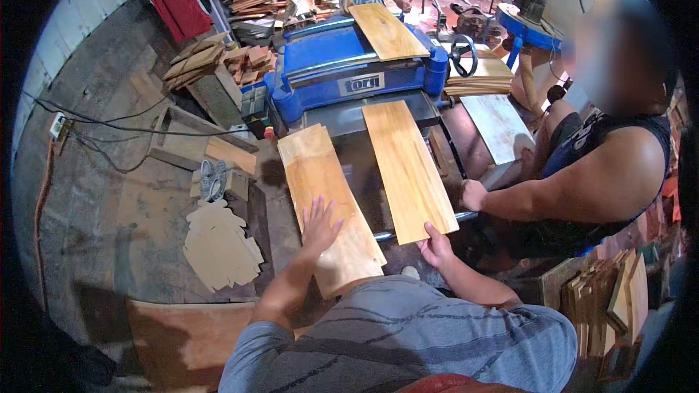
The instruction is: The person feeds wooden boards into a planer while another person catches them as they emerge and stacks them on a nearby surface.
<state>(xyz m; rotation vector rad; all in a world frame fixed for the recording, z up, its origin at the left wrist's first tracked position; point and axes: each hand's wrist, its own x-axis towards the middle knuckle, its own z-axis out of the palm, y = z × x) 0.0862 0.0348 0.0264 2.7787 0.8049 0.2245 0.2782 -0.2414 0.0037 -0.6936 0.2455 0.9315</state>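
My left hand (320,225) lies flat with fingers spread on a small stack of wooden boards (324,182) just in front of me. My right hand (437,246) grips the near end of a separate wooden board (408,167), thumb on top and fingers underneath. That board's far end rests on the dark bed of a blue thickness planer (349,65) marked "torq". Another board (388,31) lies across the planer's top, where a person in a yellow top has a hand on its far end.
At my right sits a person in a dark sleeveless shirt (597,175), one fist near the planer's side. Beside the planer are a handwheel (464,56) and a pale panel (498,127). Black cables (131,129) cross the floor at left. Stacked boards (608,298) stand at lower right.
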